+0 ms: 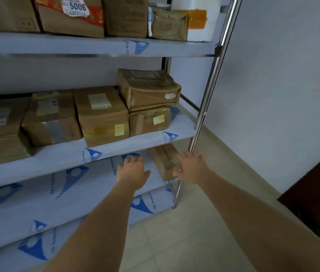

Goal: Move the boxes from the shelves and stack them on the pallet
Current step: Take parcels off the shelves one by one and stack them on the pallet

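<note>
Cardboard, brown and taped, is what I am reaching for: a long box (165, 163) lying on the low shelf (100, 193), at its right end beside the steel upright (212, 79). I am bringing both hands in around it. My right hand (191, 167) is coming over its near right corner, fingers spread and relaxed, thumb at or almost at the cardboard; whether it is truly touching I cannot tell. My left hand (133, 169) is hovering just left of the box, fingers loosely extended, holding nothing, with a gap showing between palm and box.

Above it, the middle shelf (116, 152) is carrying more boxes: a large labelled one (102, 114) and, at the right, two smaller ones stacked (149, 103), the upper sitting askew. Further boxes are crowding the top shelf (96, 44). No pallet is showing anywhere from this angle.

What I am worrying about: the box is sitting partly under the middle shelf's lip, so lifting before sliding it out could knock it against that edge. It is long and my hands are closing on one end only, so I judge it may tip or slip, especially over glossy tape. The upright is crowding my right wrist too.
</note>
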